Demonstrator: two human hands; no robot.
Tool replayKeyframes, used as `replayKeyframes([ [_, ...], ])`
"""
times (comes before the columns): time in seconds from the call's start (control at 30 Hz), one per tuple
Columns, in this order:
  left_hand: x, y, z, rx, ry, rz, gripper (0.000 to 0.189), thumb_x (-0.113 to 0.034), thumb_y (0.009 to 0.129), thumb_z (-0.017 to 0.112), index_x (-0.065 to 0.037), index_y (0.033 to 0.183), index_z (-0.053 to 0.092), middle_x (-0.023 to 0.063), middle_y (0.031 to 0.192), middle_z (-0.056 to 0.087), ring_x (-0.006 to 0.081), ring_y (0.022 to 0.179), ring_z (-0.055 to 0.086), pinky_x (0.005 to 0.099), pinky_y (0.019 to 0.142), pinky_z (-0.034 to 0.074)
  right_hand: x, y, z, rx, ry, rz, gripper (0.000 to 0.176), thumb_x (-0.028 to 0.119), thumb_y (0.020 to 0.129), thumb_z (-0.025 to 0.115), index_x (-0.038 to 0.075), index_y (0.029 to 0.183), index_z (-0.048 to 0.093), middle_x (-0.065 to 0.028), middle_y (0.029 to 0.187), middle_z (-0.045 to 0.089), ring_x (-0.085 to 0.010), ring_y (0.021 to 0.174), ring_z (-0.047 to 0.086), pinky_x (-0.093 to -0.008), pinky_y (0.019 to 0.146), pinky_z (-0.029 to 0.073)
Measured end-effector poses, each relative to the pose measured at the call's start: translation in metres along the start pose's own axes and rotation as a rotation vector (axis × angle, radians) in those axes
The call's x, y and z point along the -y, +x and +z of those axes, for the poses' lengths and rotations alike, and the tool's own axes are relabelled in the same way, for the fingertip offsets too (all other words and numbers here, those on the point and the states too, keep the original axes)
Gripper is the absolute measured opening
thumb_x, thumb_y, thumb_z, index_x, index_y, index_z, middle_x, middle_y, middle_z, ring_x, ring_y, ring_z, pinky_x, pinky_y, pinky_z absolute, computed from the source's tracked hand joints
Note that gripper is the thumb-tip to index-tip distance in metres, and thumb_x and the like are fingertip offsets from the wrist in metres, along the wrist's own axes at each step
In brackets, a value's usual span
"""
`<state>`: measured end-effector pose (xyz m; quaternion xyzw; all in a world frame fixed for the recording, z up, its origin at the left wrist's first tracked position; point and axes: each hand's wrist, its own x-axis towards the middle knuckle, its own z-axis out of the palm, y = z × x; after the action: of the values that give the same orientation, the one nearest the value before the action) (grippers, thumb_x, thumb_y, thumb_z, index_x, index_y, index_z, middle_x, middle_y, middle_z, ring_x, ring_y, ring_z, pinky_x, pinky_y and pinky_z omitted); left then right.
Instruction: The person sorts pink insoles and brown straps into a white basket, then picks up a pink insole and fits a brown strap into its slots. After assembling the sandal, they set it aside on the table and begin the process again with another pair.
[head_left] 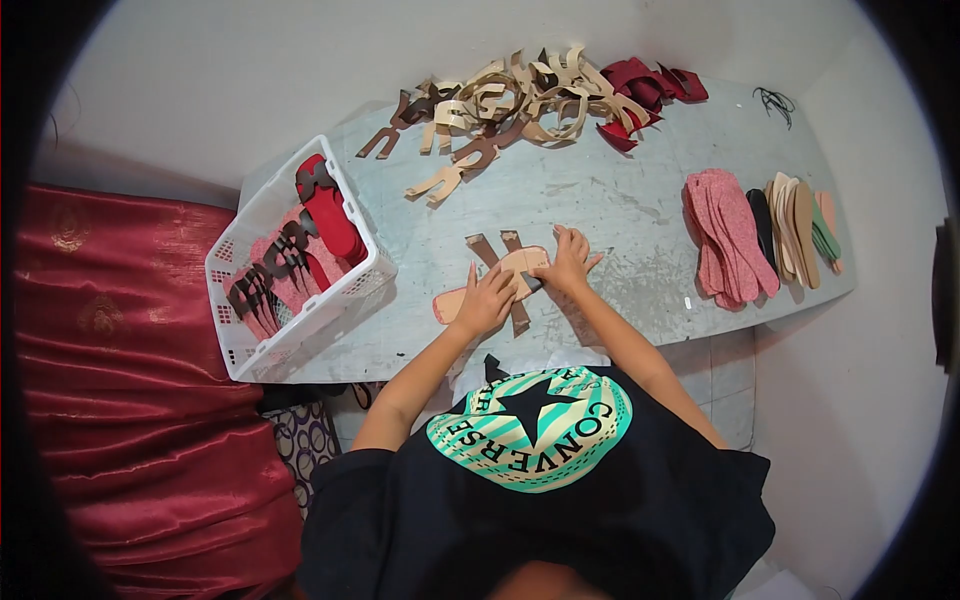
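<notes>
A tan sole (pixel 450 304) with a pinkish edge lies slanted on the table in front of me. A brown strap piece (pixel 485 250) crosses it, its ends sticking out above and below the sole. My left hand (pixel 487 300) rests on the sole and strap from the left, fingers apart. On the right, my right hand (pixel 568 262) is at the sole's upper end, with its fingers spread and its thumb near a small dark grey piece (pixel 532 282). Both hands press down flat, and neither is wrapped round anything.
A white basket (pixel 375 270) with red and pink soles and dark straps stands at the left. Beige and brown straps (pixel 490 110) and dark red pieces (pixel 640 85) are heaped at the back. Pink soles (pixel 722 235) and other soles (pixel 790 225) lie at the right, below black cords (pixel 775 103).
</notes>
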<state>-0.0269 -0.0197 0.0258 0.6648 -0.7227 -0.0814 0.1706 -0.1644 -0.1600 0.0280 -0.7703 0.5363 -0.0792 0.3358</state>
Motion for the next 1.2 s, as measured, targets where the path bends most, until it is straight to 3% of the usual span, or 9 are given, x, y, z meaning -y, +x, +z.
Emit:
replayKeyframes([
  [0.17,-0.010,0.009,0.003,-0.096,0.083,0.105,0.032,-0.024,0.083,0.052,-0.013,0.113,0.056,0.0013,0.125,0.048,0.0275,0.122,0.037,0.0654,0.096,0.016,-0.001,-0.004,-0.004,0.013,0.002,0.031,0.100,0.037,0.051,0.081,0.014,0.133,0.027,-0.0173,0.139,0.019,-0.0373,0.132,0.003,-0.0674,0.096,-0.005],
  [0.27,-0.010,0.009,0.007,-0.016,0.142,0.062,0.034,-0.026,0.084,0.050,-0.015,0.115,0.056,-0.0015,0.125,0.048,0.0275,0.122,0.036,0.0671,0.096,0.015,-0.006,-0.007,-0.002,-0.020,-0.008,0.014,0.099,0.041,0.053,0.079,0.014,0.133,0.028,-0.0179,0.139,0.019,-0.0386,0.133,0.001,-0.0680,0.095,-0.005],
  [0.5,-0.013,0.010,0.005,-0.003,0.109,-0.014,0.030,-0.026,0.084,0.050,-0.015,0.111,0.060,-0.0023,0.122,0.050,0.0270,0.123,0.034,0.0691,0.095,0.013,-0.026,-0.018,0.006,-0.103,-0.017,-0.189,0.089,0.049,0.058,0.073,0.012,0.129,0.035,-0.0195,0.137,0.021,-0.0416,0.132,0.000,-0.0707,0.091,-0.006],
  [0.63,-0.015,0.009,0.009,-0.007,0.102,-0.032,0.030,-0.026,0.084,0.050,-0.015,0.111,0.059,-0.0020,0.121,0.051,0.0275,0.124,0.032,0.0692,0.095,0.013,-0.026,-0.026,-0.006,-0.063,-0.016,-0.185,0.091,0.052,0.057,0.072,0.012,0.130,0.035,-0.0199,0.138,0.021,-0.0418,0.132,-0.001,-0.0710,0.091,-0.005],
  [0.83,-0.016,0.009,0.008,-0.005,0.060,-0.049,0.030,-0.026,0.085,0.049,-0.014,0.111,0.059,-0.0013,0.122,0.050,0.0285,0.124,0.032,0.0691,0.095,0.014,-0.011,-0.015,-0.007,0.021,-0.063,-0.024,0.108,0.041,0.050,0.081,0.017,0.137,0.022,-0.0211,0.142,0.011,-0.0430,0.132,-0.006,-0.0702,0.092,-0.004],
  [1.0,-0.009,0.010,0.006,0.019,0.051,-0.010,0.030,-0.025,0.086,0.048,-0.014,0.111,0.058,-0.0007,0.122,0.051,0.0292,0.124,0.032,0.0697,0.094,0.014,0.004,-0.003,-0.014,0.135,-0.095,0.223,0.124,0.033,0.043,0.086,0.022,0.140,0.009,-0.0214,0.145,-0.003,-0.0428,0.131,-0.010,-0.0688,0.095,-0.002],
  [1.1,0.001,0.015,-0.001,0.068,-0.001,0.027,0.029,-0.024,0.085,0.049,-0.014,0.111,0.058,0.0022,0.121,0.050,0.0307,0.124,0.033,0.0674,0.095,0.016,0.006,-0.001,-0.015,0.161,-0.096,0.265,0.125,0.034,0.044,0.086,0.024,0.140,0.007,-0.0205,0.145,-0.005,-0.0421,0.132,-0.011,-0.0690,0.095,-0.002],
  [1.2,0.009,0.030,-0.011,0.008,0.043,0.081,0.030,-0.021,0.083,0.051,-0.011,0.112,0.056,0.0072,0.122,0.049,0.0314,0.123,0.035,0.0593,0.099,0.020,0.009,-0.004,-0.020,0.174,-0.069,0.285,0.126,0.034,0.044,0.086,0.025,0.140,0.006,-0.0196,0.145,-0.006,-0.0411,0.132,-0.013,-0.0693,0.094,-0.002],
])
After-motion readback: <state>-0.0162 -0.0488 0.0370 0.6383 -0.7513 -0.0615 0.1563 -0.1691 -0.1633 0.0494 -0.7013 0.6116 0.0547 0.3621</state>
